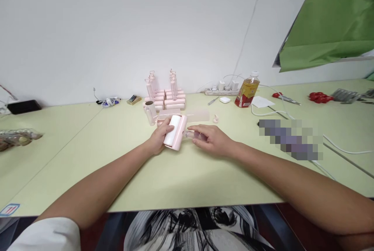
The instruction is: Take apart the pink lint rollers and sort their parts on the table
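My left hand point(160, 138) is closed round a pink lint roller point(179, 134) with a white paper roll, held tilted above the table. My right hand point(214, 139) wraps a clear pinkish handle point(191, 134), whose tip meets the roller's side; I cannot tell whether the two are joined. Just beyond my hands lie a pink roller cover point(170, 113), a translucent pink sheet-like piece point(198, 116) and a small pink clip-like part point(216, 118). Left of these stand a roll with a brown core point(150, 107) and another clear handle point(150, 116).
Several assembled pink lint rollers point(175, 103) stand by the wall, handles up. To the right are a power strip point(221, 92), a drink bottle point(247, 90), a white charger-like box point(224, 100) and red-handled scissors or pliers point(284, 98). White cables cross the right side. A black box point(24, 107) lies left.
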Demonstrator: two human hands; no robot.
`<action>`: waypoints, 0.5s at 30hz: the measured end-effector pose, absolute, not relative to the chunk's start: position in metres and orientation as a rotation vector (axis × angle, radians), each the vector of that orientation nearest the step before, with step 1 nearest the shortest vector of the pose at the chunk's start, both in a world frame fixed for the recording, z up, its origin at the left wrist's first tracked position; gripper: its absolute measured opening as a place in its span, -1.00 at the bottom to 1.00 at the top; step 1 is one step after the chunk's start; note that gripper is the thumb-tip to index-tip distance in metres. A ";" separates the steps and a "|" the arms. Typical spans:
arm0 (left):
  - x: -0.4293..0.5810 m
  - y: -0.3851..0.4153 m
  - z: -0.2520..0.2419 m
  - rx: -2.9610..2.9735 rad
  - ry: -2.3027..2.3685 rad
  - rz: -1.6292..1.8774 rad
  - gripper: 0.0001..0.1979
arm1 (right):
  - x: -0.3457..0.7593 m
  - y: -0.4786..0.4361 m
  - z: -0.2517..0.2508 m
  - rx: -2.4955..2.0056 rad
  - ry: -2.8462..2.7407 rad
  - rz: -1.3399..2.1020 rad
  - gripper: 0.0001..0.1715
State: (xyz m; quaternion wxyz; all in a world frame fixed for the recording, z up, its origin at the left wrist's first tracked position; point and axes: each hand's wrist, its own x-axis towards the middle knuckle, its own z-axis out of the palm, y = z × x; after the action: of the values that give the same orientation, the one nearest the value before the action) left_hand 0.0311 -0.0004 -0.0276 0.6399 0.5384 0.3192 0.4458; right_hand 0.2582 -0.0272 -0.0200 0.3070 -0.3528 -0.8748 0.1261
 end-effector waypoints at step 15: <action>0.037 -0.021 -0.017 1.519 0.885 0.796 -0.31 | 0.249 -0.038 -0.027 -1.021 -2.290 0.217 -0.75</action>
State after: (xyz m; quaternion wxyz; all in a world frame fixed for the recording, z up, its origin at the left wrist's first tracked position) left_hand 0.0368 -0.0209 -0.0172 0.5695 0.6470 0.3768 0.3392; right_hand 0.2486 -0.0379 -0.0265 0.3074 -0.3862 -0.8658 0.0821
